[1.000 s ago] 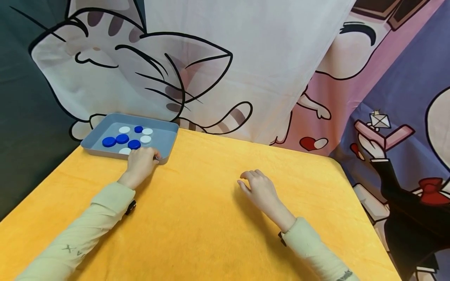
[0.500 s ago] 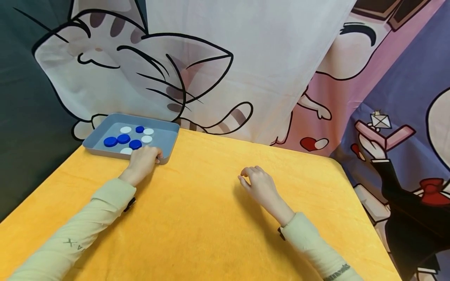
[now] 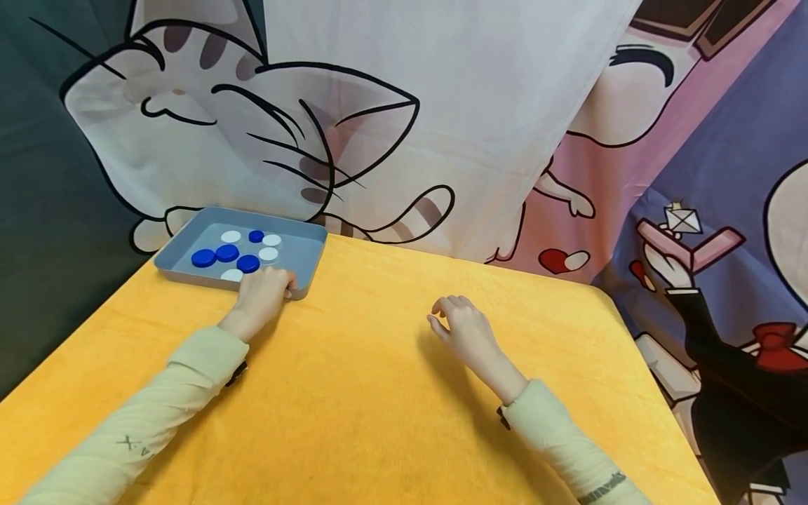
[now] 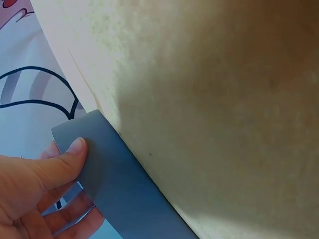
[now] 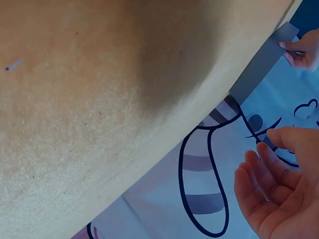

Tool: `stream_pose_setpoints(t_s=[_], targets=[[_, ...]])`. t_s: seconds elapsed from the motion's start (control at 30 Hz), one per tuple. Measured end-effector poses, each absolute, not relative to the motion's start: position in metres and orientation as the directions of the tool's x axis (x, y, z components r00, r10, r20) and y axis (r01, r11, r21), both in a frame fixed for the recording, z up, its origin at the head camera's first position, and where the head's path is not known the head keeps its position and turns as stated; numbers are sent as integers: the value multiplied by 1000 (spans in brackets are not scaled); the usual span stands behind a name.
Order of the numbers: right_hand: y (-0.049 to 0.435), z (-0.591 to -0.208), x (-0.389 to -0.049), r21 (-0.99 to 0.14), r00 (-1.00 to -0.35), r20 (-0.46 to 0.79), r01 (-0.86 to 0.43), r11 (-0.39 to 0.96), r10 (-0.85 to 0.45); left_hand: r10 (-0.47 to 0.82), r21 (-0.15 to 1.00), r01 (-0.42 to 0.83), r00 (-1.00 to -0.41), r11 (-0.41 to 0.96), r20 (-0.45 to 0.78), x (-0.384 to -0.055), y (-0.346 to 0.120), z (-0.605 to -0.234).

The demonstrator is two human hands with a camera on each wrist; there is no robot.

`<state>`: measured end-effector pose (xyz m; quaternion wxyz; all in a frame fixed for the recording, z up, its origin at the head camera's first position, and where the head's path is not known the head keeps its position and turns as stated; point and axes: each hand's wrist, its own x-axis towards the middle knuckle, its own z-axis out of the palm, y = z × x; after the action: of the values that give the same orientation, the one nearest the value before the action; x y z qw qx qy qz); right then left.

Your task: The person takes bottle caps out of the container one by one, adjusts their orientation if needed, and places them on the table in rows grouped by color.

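Head view: the shallow blue-grey rectangular tray sits left of the frame's centre, at the far edge of the yellow cloth-covered tabletop. Its long axis runs left to right, the right end slightly lower in the frame. Inside it lie four round blue discs and four round white discs, the nearest white one partly hidden. The left hand grips the tray's near wall by its lower right corner. The right hand is well apart from it, right of the frame's centre, above the tabletop.

Left wrist view: the tray's outer wall slants from the left of the frame down to the bottom centre. The left thumb presses on this outer face and the fingers reach behind it, pinching the wall between them.

Right wrist view: at lower right, the right hand's fingers are loosely bent, thumb apart from them, holding nothing. At upper right, the tray wall slants down leftward, pinched by the left hand.
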<state>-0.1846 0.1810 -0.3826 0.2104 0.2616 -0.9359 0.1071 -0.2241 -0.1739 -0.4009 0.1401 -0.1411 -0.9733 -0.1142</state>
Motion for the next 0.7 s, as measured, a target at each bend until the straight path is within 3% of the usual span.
stream_pose_setpoints(t_s=[0.7], targets=[[182, -380, -184, -92, -786, 445, -517, 851, -429, 272, 173, 342, -903, 924, 333, -213, -148, -402]])
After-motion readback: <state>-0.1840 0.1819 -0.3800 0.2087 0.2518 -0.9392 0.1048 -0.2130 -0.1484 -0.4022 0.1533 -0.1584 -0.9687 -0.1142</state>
